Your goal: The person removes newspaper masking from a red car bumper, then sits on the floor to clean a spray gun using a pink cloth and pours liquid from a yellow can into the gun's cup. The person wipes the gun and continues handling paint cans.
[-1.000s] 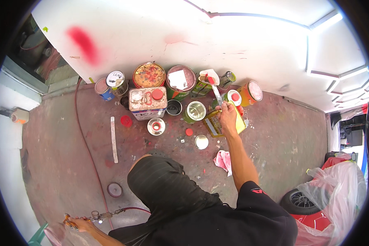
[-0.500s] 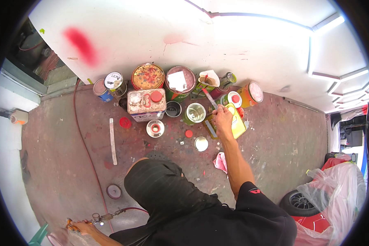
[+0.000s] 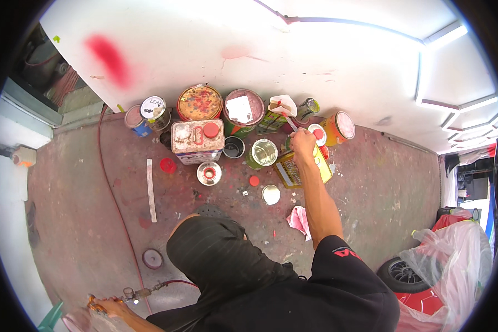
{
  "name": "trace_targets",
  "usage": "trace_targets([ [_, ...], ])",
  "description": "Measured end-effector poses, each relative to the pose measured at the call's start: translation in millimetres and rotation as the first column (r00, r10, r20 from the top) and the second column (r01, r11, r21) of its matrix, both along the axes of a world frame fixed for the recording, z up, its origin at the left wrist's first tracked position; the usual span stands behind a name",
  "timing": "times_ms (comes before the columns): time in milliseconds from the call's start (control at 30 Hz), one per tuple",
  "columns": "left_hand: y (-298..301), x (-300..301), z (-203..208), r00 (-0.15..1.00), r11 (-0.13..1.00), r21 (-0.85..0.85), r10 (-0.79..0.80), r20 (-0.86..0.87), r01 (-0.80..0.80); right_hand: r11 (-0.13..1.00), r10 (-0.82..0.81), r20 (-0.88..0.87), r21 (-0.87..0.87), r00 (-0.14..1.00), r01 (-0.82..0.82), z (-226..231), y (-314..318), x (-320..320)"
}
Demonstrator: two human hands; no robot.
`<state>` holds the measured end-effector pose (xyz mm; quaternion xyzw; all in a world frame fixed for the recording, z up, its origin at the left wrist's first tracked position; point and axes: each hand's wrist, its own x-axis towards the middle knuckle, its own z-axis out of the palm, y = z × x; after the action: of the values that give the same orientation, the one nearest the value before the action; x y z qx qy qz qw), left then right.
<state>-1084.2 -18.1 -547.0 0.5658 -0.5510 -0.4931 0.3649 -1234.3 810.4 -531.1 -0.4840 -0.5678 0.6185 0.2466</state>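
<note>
My right hand (image 3: 302,145) is closed around a thin, pale stirring stick (image 3: 290,124). The stick's far end reaches the lip of a white paper cup or strainer (image 3: 283,103) on top of a green can (image 3: 271,122). Just below that hand a yellow rectangular tin (image 3: 289,171) stands on the floor. Far to the lower left, my left hand (image 3: 109,306) grips a copper-coloured spray gun (image 3: 93,302), partly hidden by the fingers. A pressure gauge (image 3: 128,292) and a dark red hose (image 3: 177,281) run from the gun toward my body.
Several paint cans line the white wall, among them a spattered tub (image 3: 200,103) and a rectangular tin (image 3: 198,141). Nearer are an open can (image 3: 263,152), a flat wooden strip (image 3: 151,191) and a stained rag (image 3: 299,220). A hose (image 3: 116,196) crosses the left floor; a wheel (image 3: 404,274) lies right.
My right hand has moved a little farther toward the wall, bringing the stick's end to the white paper cup. The left hand stays almost where it was, with the spray gun.
</note>
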Motion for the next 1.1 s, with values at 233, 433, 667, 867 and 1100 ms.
trace_targets([
  [233,34,-12,15,0.997,0.993,-0.093,-0.075,-0.035,0.072,0.998,0.063,0.003,-0.001,0.998,-0.063,7,-10,31],
  [433,39,-12,18,0.998,0.999,-0.024,-0.050,-0.049,0.048,0.994,0.090,-0.040,0.058,0.995,-0.088,2,-28,59],
  [667,38,-12,19,0.995,0.998,-0.028,-0.065,-0.071,0.064,0.993,0.096,0.021,0.060,0.995,-0.097,7,-19,49],
  [867,17,-2,0,0.997,0.999,-0.030,-0.027,-0.073,0.025,0.994,0.110,-0.002,0.010,0.994,-0.110,8,1,18],
  [1100,10,2,-9,0.999,1.000,0.021,-0.018,-0.050,0.019,0.990,0.143,0.042,-0.010,0.989,-0.143,-16,32,-2],
])
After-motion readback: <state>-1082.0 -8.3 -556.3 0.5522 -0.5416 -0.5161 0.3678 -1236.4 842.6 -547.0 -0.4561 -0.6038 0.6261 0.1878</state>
